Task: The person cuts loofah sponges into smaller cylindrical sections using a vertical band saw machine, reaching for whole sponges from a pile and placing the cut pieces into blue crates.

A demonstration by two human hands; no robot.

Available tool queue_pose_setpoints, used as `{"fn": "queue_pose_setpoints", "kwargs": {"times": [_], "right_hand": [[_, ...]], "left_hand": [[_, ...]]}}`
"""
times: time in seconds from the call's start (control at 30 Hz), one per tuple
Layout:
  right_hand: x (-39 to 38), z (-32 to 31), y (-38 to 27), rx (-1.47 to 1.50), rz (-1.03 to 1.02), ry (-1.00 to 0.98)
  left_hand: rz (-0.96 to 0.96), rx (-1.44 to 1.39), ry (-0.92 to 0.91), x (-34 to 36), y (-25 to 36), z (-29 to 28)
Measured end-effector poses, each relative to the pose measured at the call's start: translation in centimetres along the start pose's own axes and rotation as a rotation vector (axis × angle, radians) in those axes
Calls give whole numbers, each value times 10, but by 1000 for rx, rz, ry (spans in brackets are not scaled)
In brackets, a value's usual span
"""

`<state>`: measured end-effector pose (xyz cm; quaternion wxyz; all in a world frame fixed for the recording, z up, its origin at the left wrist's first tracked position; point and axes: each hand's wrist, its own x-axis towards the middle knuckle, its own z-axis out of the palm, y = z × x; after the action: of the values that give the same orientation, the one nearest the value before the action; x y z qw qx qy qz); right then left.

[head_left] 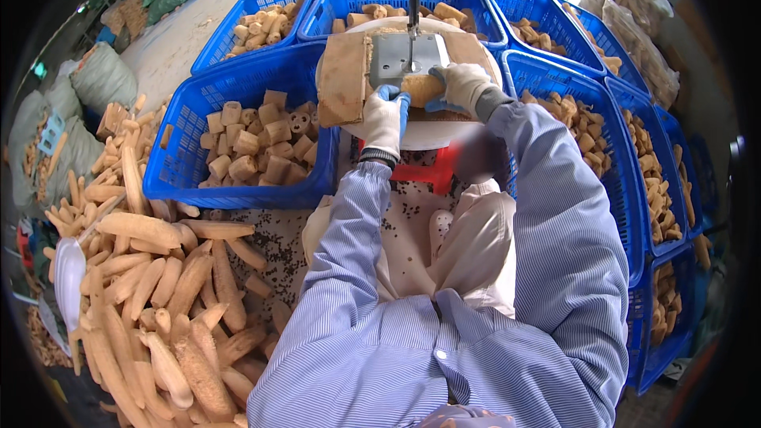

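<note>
My left hand [387, 119], in a white glove with blue fingers, grips the left end of a tan dried-gourd piece [418, 90] lying just below the vertical blade of a cutting machine [411, 12]. My right hand [456, 91], gloved the same way, holds the piece's right end, thumb and fingers curled on it. Both hands are close to the blade, over the grey metal plate [388, 53], which sits on a board with cardboard [343, 79] on a round white top.
Blue crates [154, 182] of cut pieces surround the machine on the left, back and right. Long dried gourds [143, 230] are heaped at lower left. Sacks [111, 83] lie at far left and back right. A red stool [408, 174] stands beneath the machine, dark bits scattered around it.
</note>
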<state>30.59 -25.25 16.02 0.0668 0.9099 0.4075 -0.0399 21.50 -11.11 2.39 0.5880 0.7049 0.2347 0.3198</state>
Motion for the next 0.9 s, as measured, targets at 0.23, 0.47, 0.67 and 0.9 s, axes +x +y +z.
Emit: {"fn": "queue_pose_setpoints", "kwargs": {"times": [0.23, 0.47, 0.67, 0.9], "right_hand": [[22, -12, 9, 19, -36, 54], [48, -7, 24, 37, -5, 57], [66, -2, 49, 256, -81, 156], [85, -4, 47, 395, -28, 207]], "left_hand": [[83, 272, -32, 39, 0, 1], [134, 270, -56, 57, 7, 6], [95, 158, -76, 82, 17, 18], [23, 225, -11, 118, 13, 22]]}}
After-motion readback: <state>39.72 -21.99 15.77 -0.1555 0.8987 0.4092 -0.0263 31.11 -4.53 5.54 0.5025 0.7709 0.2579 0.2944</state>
